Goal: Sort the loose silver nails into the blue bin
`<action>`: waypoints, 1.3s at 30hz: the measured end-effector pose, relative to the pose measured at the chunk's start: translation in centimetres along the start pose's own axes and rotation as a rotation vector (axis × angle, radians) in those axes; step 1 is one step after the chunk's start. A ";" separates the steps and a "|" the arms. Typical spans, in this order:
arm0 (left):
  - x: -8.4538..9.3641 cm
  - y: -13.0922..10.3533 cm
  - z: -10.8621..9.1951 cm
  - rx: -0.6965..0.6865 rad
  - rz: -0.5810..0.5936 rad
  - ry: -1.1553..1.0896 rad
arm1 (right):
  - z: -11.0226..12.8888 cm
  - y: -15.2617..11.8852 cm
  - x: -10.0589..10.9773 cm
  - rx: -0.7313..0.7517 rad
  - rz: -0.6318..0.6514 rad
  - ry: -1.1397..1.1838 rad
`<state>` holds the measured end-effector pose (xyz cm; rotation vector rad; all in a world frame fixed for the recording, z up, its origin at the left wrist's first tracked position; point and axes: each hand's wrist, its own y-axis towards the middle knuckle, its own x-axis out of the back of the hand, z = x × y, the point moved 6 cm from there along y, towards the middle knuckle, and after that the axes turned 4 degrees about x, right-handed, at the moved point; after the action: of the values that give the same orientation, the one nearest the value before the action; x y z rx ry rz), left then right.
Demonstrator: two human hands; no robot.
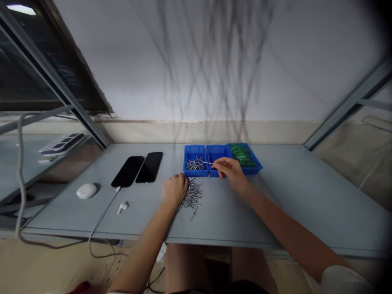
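My right hand (229, 169) pinches a thin silver nail-like fastener (208, 163), its far end reaching over the left blue bin (196, 173). Under that hand is the front of the middle blue bin (218, 148); the hand partly hides its inside. A heap of similar fasteners (195, 162) fills part of the left bin. My left hand (175, 190) rests on the table with curled fingers, against a loose pile of fasteners (192, 194). Whatever its fingers hold is hidden. Green thin pieces (242, 155) lie in the right blue bin (255, 168).
Two dark phones (128, 171) (149, 167) lie left on the grey table (239, 220), one plugged into a white cable (104, 214). A white earbud (123, 207) and its rounded case (86, 190) are nearby. A power strip (63, 143) sits far left. Metal posts (330, 114) flank the table.
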<state>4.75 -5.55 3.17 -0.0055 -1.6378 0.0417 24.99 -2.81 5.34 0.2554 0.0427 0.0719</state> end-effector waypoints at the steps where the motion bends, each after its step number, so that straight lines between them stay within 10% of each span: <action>1: 0.0 0.0 0.0 -0.001 -0.004 -0.002 | 0.0 -0.2 -0.2 0.013 0.013 -0.038; 18: -0.1 0.0 0.1 -0.010 -0.057 -0.023 | 0.6 -1.3 -1.7 0.269 0.089 -0.473; 27: 0.1 0.0 0.1 -0.018 -0.066 -0.004 | -0.3 -4.8 -6.2 0.310 0.742 -0.709; 39: 0.2 0.0 0.1 -0.017 -0.079 -0.026 | -1.4 -5.6 -7.0 0.328 0.836 -0.830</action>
<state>4.66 -5.55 3.35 0.0473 -1.6632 -0.0328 18.34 -8.35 2.77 0.6017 -0.8909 0.7881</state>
